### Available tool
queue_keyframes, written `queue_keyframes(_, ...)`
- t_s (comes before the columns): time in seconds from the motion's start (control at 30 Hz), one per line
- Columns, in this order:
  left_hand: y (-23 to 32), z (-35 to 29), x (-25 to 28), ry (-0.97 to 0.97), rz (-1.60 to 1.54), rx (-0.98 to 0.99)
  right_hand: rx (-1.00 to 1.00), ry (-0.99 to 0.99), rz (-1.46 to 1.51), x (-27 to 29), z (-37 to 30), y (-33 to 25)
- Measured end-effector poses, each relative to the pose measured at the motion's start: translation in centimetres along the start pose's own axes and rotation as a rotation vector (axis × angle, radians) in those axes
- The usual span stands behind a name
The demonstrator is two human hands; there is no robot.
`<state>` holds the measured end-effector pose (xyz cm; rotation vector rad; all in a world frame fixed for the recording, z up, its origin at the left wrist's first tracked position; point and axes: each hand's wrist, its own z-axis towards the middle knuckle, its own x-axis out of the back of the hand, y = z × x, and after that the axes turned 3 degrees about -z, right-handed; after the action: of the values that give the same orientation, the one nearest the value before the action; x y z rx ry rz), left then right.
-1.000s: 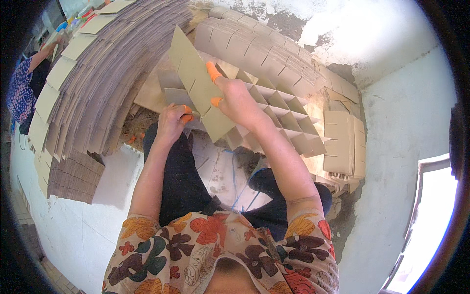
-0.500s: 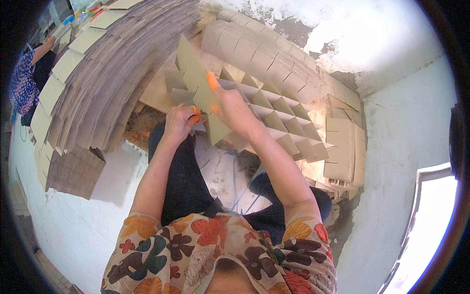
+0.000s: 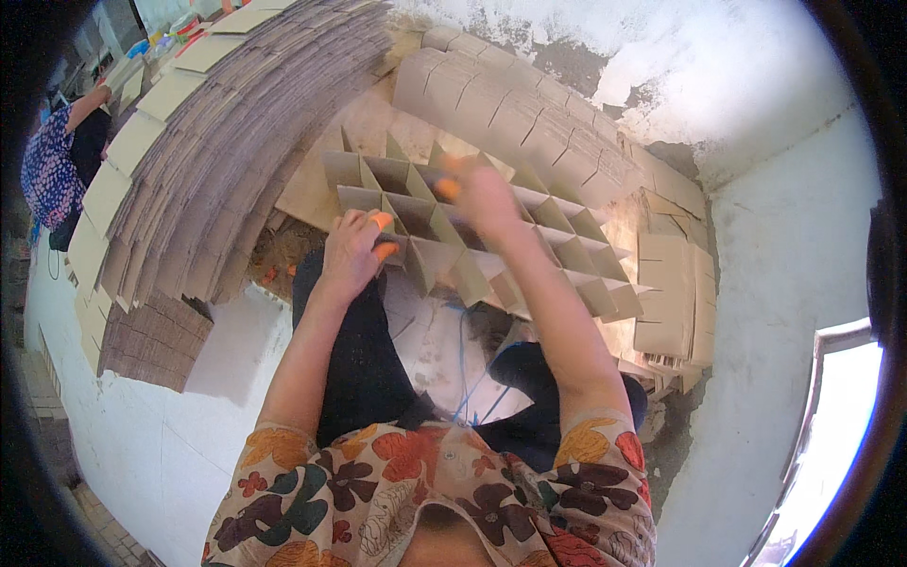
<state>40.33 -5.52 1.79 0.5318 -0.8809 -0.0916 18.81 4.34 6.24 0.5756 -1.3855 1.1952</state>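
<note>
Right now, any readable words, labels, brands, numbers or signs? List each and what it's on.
None readable.
Cardboard divider grid: no print visible.
Left cardboard stack, rear cardboard stack: slits, no lettering I can make out.
Shirt: flower pattern, no lettering visible.
Coloured items, far upper left: too small and blurred to tell.

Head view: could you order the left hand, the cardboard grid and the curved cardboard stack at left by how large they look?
1. Curved cardboard stack, clearly largest.
2. Cardboard grid, partly hidden by the right hand.
3. Left hand, clearly smallest.
</note>
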Motion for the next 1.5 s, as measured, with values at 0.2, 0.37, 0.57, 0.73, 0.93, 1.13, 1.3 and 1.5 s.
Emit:
queue_keyframes(0.2, 1.8, 2.0, -0.5, -0.277, 0.089, -0.103, -0.388, 0.18, -0.463, 3.4, -3.7, 15.2)
queue_keyframes(0.37, -1.0, 7.1, -3.7, -0.331, 0.16, -0.2, -0.381, -0.414, 0.054, 6.2, -7.0, 11.5)
queue_keyframes(0.57, -4.0, 11.9, -7.0, -0.641, -0.056, -0.144, -0.236, -0.307, -0.209, 1.7, -12.8, 8.8)
queue_keyframes(0.73, -5.6, 10.6, -6.4, -0.664, -0.333, 0.043, -0.08, -0.117, -0.235, 0.8, -12.7, 9.2)
queue_keyframes(0.93, 4.5, 11.3, 3.1, -0.251, 0.12, -0.574, -0.141, 0.136, -0.415, 8.6, -14.3, 6.3)
queue_keyframes(1.13, 5.5, 11.0, 18.0, 0.297, 0.744, -0.682, -0.001, 0.751, -0.65, 18.1, -17.4, 4.9)
queue_keyframes(1.3, -7.0, 10.7, 25.2, 0.391, 1.095, -0.279, -0.229, 0.585, -0.814, 18.4, -21.5, 12.6)
queue_keyframes(1.5, -11.9, 8.4, 26.3, 0.138, 0.986, 0.154, -0.56, 0.406, -0.718, 16.7, -27.2, 19.6)
